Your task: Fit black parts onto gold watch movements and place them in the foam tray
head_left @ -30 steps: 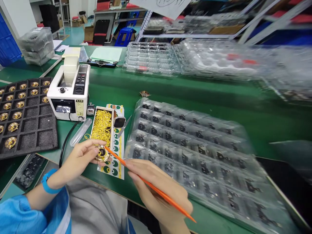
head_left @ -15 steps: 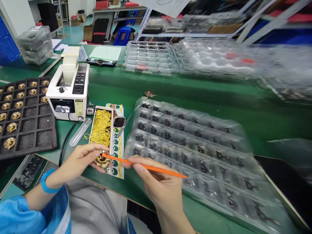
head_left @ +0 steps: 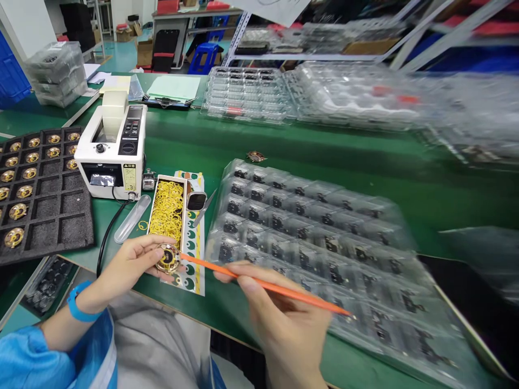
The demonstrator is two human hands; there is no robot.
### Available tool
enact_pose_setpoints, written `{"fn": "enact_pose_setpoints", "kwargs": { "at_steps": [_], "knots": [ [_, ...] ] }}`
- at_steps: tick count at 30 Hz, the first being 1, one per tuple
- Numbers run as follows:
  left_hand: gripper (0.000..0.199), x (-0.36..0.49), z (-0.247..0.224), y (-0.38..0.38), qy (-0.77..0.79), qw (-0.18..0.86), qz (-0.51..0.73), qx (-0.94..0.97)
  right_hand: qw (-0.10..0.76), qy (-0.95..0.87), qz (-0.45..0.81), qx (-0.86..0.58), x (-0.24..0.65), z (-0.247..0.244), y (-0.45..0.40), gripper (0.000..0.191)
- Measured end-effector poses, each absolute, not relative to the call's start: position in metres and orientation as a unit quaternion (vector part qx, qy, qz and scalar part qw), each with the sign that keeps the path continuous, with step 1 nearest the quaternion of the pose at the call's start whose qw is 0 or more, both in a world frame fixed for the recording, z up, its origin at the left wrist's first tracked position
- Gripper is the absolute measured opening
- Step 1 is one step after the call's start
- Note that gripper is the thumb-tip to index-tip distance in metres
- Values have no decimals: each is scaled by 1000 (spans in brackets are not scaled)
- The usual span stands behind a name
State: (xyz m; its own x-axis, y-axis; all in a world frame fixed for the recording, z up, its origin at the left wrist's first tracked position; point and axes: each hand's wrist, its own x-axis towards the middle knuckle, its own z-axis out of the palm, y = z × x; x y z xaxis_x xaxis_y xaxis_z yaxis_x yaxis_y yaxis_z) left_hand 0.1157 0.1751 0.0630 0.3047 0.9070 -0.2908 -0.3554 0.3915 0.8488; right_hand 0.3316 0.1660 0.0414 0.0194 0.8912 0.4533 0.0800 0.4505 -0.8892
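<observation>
My left hand [head_left: 132, 265] pinches a round gold watch part [head_left: 168, 259] with a dark centre between thumb and fingers, just below a white box [head_left: 186, 216] full of yellow rings [head_left: 167, 205]. In my right hand [head_left: 279, 319] is a thin orange pointed stick [head_left: 221, 268], gripped between thumb and fingers. Its left tip is by the right rim of the watch part; I cannot tell whether they touch. Under the box lies a printed sheet [head_left: 190, 281], with tweezers [head_left: 205, 208] and a small square dark-faced piece [head_left: 197, 201] on it.
At left, a black foam tray [head_left: 44, 229] holds several gold round parts beside a white tape dispenser [head_left: 111, 156]. A large clear tray [head_left: 284, 243] with dark parts spreads to the right. More clear trays [head_left: 247, 94] stand behind. A loose round part [head_left: 256, 156] lies mid-table.
My right hand has moved right and slightly down with the orange stick, drawing its tip from over the watch part's face to its right edge. The left hand keeps holding the part.
</observation>
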Motion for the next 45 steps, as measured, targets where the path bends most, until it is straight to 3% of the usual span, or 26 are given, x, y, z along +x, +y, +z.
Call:
{"fn": "enact_pose_setpoints", "kwargs": {
  "at_steps": [4, 11, 21, 27, 31, 36, 40, 45],
  "knots": [
    [34, 119, 62, 171, 410, 717, 459, 327, 574, -672, 259, -389, 322, 47, 148, 21],
    [36, 145, 64, 154, 380, 680, 548, 305, 618, -675, 119, -385, 285, 22, 128, 44],
    [31, 158, 54, 155, 416, 640, 564, 315, 600, -681, 45, -417, 266, 24, 127, 30],
    [35, 164, 49, 155, 454, 622, 557, 310, 585, -688, 24, -429, 261, 21, 126, 40],
    [39, 164, 48, 154, 467, 616, 551, 315, 553, -722, 1, -415, 261, 19, 124, 46],
    [41, 159, 45, 155, 473, 623, 533, 324, 454, -802, -67, -383, 268, 26, 128, 31],
    [36, 152, 46, 160, 446, 651, 536, 300, 446, -816, -38, -365, 280, 41, 134, 24],
    [39, 144, 48, 166, 440, 681, 515, 279, 558, -714, 73, -416, 302, 46, 132, 32]
  ]
}}
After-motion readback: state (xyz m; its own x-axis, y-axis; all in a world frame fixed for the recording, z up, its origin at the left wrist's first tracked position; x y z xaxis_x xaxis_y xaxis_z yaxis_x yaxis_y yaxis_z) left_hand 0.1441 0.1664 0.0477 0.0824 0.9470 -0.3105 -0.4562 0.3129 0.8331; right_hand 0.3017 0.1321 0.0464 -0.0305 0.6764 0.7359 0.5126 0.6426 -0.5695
